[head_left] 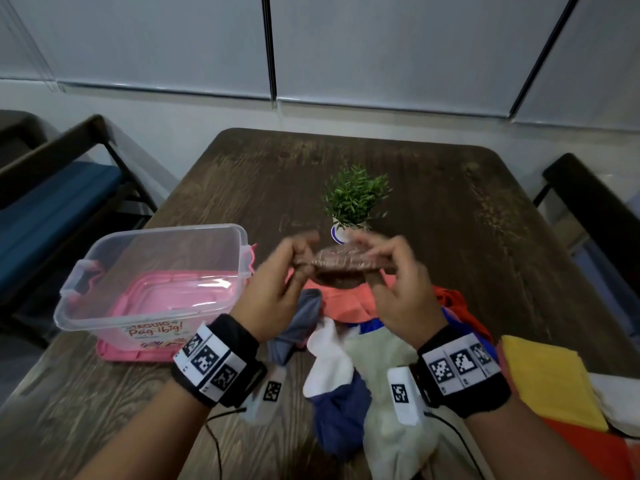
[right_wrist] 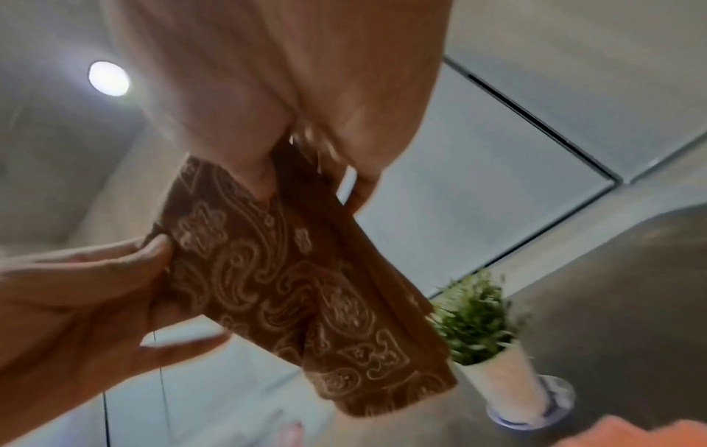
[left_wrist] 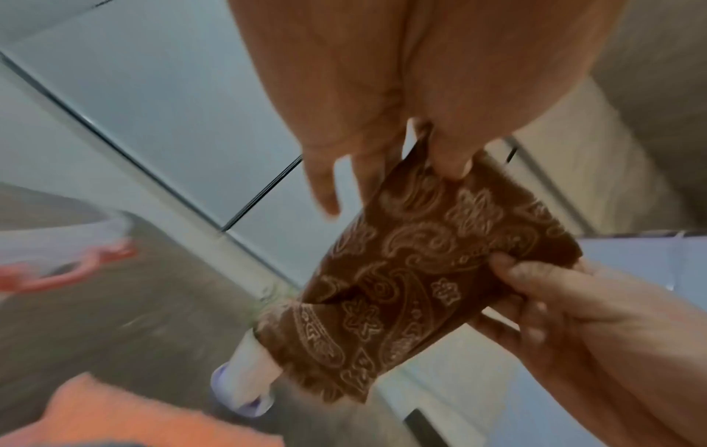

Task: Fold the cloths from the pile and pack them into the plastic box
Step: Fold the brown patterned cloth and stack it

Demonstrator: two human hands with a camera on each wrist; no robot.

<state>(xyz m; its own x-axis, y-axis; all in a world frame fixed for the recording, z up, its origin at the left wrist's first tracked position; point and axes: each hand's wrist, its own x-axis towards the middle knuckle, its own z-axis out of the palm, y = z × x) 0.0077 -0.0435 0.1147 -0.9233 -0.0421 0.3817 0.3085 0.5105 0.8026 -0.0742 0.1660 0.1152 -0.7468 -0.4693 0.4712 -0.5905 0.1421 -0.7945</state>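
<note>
Brown cloth (head_left: 341, 263), folded small, is pinched by left hand (head_left: 277, 292) and right hand (head_left: 398, 289); box (head_left: 152, 282) holds no cloth, pile (head_left: 363, 358) remains.

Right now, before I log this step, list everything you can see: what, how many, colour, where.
paisley cloth: one, brown, folded small, held in the air between both hands.
cloth pile: several; orange, grey, white, navy, pale green, yellow; near table edge.
plastic box: one, clear, table left, standing on its pink lid.
potted plant: one, green in white pot, table centre.
table: one, dark wood.
chairs: two, dark, either side.
left hand: pinches the cloth.
right hand: pinches the cloth.
</note>
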